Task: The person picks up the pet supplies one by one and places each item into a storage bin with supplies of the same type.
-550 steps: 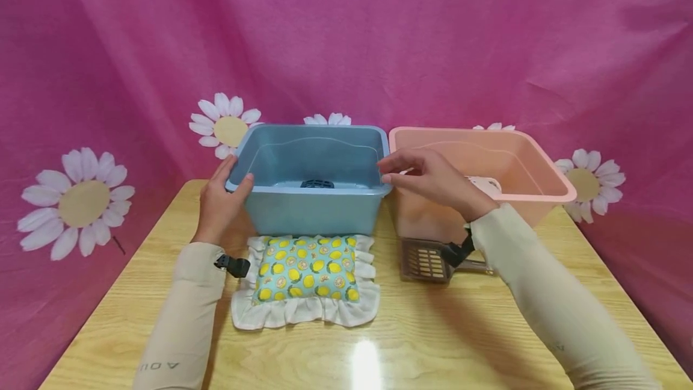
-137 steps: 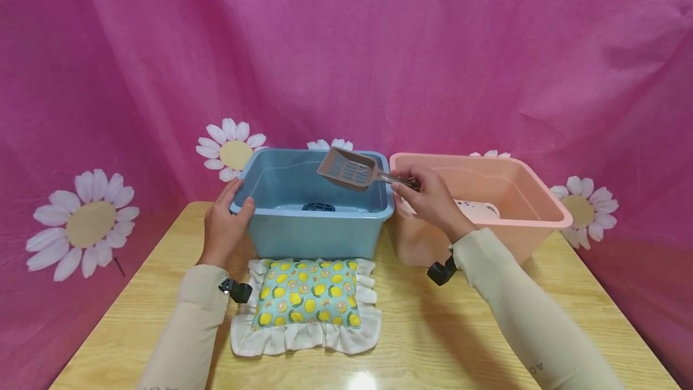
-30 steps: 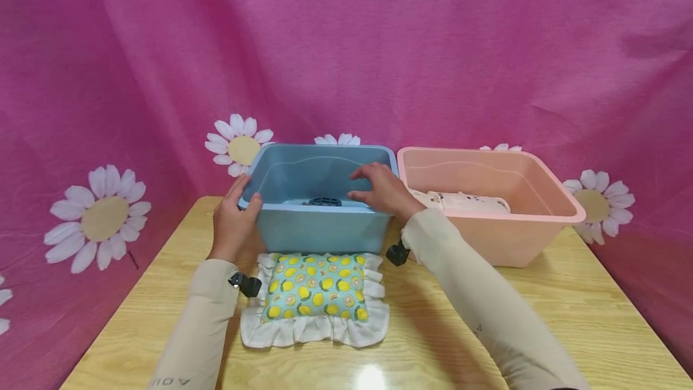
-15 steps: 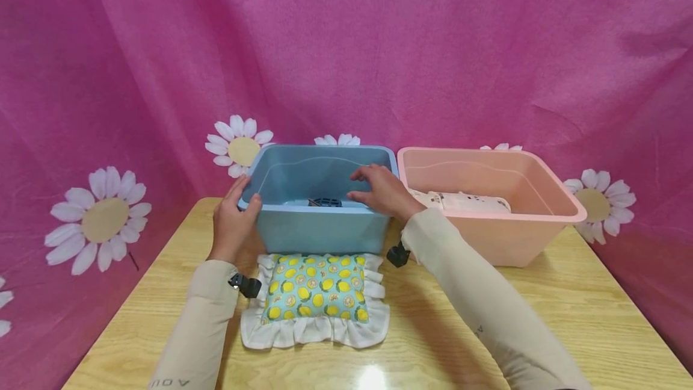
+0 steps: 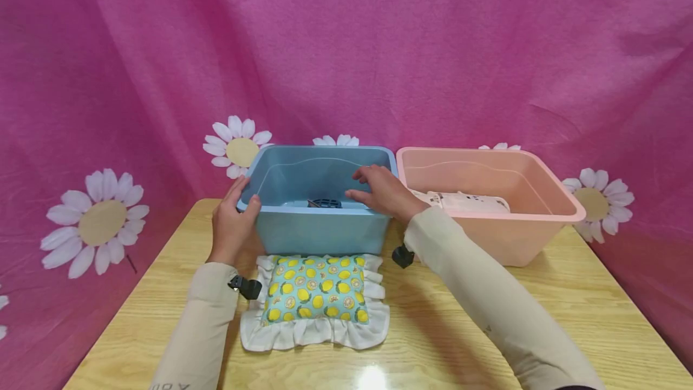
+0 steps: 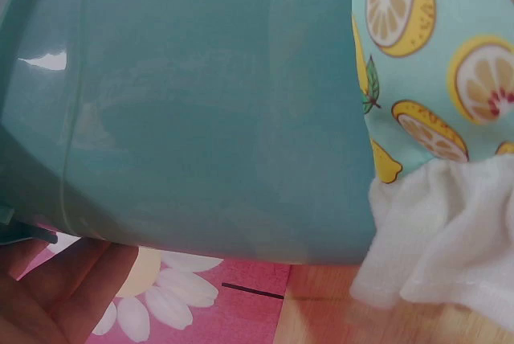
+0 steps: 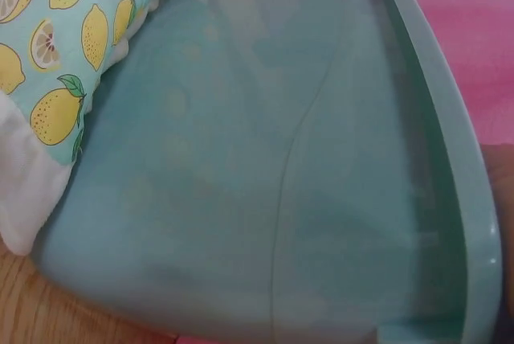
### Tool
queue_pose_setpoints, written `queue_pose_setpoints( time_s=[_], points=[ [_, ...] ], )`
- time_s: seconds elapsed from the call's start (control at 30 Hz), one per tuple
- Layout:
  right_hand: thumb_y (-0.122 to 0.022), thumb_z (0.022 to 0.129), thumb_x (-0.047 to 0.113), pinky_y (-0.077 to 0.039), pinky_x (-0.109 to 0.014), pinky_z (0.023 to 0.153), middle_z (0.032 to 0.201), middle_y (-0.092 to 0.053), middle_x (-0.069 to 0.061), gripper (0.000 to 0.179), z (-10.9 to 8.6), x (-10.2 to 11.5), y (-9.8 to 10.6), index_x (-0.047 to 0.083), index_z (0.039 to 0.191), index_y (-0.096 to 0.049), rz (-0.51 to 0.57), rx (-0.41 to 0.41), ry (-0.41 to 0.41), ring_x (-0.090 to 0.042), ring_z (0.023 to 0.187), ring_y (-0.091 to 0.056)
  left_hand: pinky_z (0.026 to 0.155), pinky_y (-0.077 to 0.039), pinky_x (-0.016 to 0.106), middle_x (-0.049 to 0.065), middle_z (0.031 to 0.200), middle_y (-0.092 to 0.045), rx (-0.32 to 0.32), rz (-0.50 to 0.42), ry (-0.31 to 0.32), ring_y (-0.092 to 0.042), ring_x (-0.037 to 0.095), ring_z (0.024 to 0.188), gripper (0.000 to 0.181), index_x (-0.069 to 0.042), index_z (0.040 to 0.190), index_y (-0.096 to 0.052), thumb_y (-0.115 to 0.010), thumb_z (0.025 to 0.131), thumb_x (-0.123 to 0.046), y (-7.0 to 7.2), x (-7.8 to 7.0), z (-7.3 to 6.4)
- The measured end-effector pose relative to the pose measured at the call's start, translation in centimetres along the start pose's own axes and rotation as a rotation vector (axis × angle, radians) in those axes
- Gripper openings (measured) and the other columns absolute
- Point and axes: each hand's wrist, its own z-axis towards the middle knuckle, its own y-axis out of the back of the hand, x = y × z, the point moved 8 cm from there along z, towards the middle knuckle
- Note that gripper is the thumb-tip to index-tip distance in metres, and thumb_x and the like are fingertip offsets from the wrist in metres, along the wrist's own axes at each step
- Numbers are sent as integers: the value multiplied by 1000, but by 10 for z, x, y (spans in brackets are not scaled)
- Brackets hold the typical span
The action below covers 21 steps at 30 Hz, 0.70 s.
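Note:
Across the front left corner of the blue bin (image 5: 319,233) lies my left hand (image 5: 233,221), its thumb over the front rim and fingers along the left side. My right hand (image 5: 387,194) hangs over the bin's front rim at the right, fingers and thumb parted with nothing between them. Inside the bin sits a dark slotted piece (image 5: 327,203), mostly hidden by the front wall; a thin brown edge shows beside it. Close in front of the bin lies a lemon-print pillow (image 5: 316,290) with a white ruffle. In the right wrist view the bin's wall (image 7: 241,159) fills most of the frame.
A pink bin (image 5: 503,239) stands right beside the blue one, holding white printed items (image 5: 471,202). Both stand on a wooden table (image 5: 433,342). A pink curtain (image 5: 346,47) with daisies hangs close behind.
The brown slotted litter scoop, first on the table, then held over the blue bin, is out of my right hand. That hand has moved left to the blue bin's rim; my left stays put.

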Motion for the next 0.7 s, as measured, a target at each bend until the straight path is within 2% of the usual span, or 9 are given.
queue_pose_setpoints(
  time_s=[0.13,0.33,0.53,0.7],
  points=[
    [-66,91,35,-47,-41,95,120,-61,-12,46,-8,3,7,4,124,-59,11,-24,8,-27,113,-56,106,-37,51,-2,151,-41,10,-13,-6,-38,24,138,52,-17,143,-50,-57,93,-31,-3,-1,-1],
    [-65,91,39,-48,-41,94,121,-60,-8,46,-25,11,23,8,125,-59,95,-58,29,-22,110,-56,102,-40,54,-2,152,-38,30,-23,13,-36,26,139,53,-20,144,-47,-55,94,-33,-2,-3,0],
    [-67,91,32,-50,-43,91,117,-63,-5,40,-50,24,35,8,122,-60,195,-125,145,-21,108,-58,102,-40,54,-3,152,-38,32,-8,18,-37,27,138,53,-20,145,-47,-55,94,-33,-1,-4,0],
    [-68,91,24,-51,-41,89,116,-63,-3,35,-73,40,35,7,120,-61,291,-139,227,-20,106,-59,101,-41,55,-5,153,-36,44,-10,40,-35,27,139,54,-22,146,-45,-55,94,-35,-1,0,-3]
  ],
)
